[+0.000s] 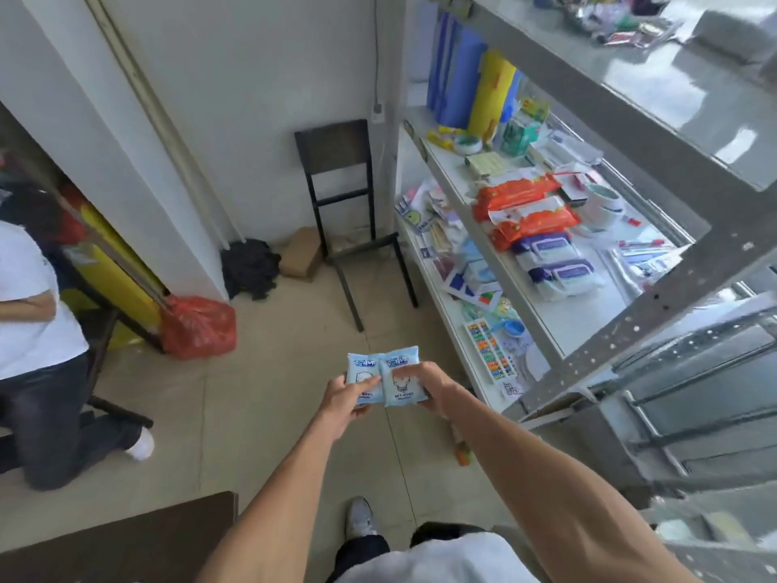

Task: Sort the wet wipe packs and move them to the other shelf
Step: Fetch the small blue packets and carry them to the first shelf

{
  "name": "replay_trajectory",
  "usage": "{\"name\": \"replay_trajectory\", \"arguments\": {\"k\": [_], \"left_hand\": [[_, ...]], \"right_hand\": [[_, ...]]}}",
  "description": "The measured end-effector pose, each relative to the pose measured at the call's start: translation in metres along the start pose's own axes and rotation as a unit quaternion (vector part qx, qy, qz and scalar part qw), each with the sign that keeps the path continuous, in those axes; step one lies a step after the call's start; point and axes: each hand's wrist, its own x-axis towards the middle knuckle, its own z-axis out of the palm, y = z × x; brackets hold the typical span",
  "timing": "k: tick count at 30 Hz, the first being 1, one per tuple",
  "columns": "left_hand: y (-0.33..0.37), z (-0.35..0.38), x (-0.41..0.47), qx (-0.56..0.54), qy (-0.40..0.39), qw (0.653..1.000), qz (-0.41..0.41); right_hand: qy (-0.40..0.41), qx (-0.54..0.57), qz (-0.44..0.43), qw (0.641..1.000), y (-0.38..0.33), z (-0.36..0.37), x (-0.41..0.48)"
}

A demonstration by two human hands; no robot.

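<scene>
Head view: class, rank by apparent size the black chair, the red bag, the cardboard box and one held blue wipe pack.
1. Black chair
2. Red bag
3. Cardboard box and blue wipe pack look alike; the pack is nearer the camera, so unranked.

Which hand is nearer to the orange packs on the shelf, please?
Right. The right hand, holding a blue pack, is beside the shelf, below the orange packs; the left hand, holding the other blue pack, is farther out over the floor.
</scene>
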Motion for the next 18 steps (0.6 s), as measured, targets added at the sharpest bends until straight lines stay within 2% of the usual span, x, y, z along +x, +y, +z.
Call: {"name": "replay_trajectory", "arguments": {"k": [9, 14, 18], "left_hand": [[0.096, 0.062, 0.107, 0.081, -0.112, 0.99, -0.01], [0.158, 0.122, 0.162, 0.145, -0.192, 0.97, 0.013], [0.209, 0.188, 0.193, 0.192, -0.276, 0.942, 0.018]], "right_hand": [[0.111, 0.039, -0.004, 0.993, -0.078, -0.061, 0.065], [0.113, 0.099, -0.092, 0.984, -0.126, -0.113, 0.087], [0.172, 0.195, -0.15, 0.954, -0.154, -0.16, 0.084]]}}
